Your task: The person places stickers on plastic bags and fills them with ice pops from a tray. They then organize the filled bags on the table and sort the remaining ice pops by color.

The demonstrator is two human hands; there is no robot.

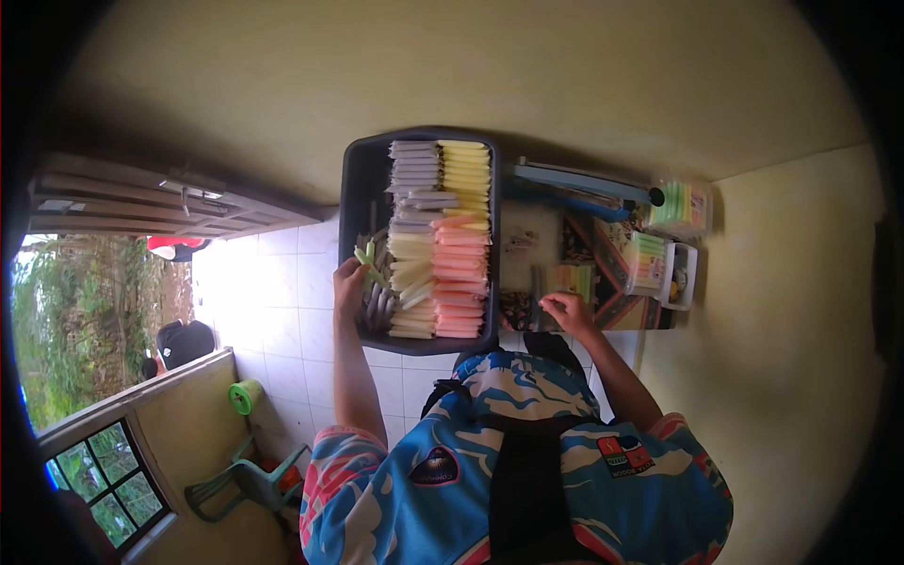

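My left hand (350, 282) is closed around pale green plastic-wrapped sticks (369, 259) over the left side of a dark tub (350, 179). Rows of similar sticks fill the tub: grey sticks (414, 165), yellow sticks (464, 174), cream sticks (411, 259) and pink sticks (460, 282). Beneath my left hand, more grey sticks (379, 306) lie loosely. To the right of the tub, my right hand (567, 311) has its fingers pinched at the near edge of a clear plastic pack (570, 278) holding several coloured sticks.
Clear containers of coloured sticks (678, 207) (646, 261) stand at the right by the wall. A blue long-armed device (584, 188) lies behind the pack. On the left are a green chair (250, 480), a green round object (246, 396) and a person in a dark cap (185, 344) outside.
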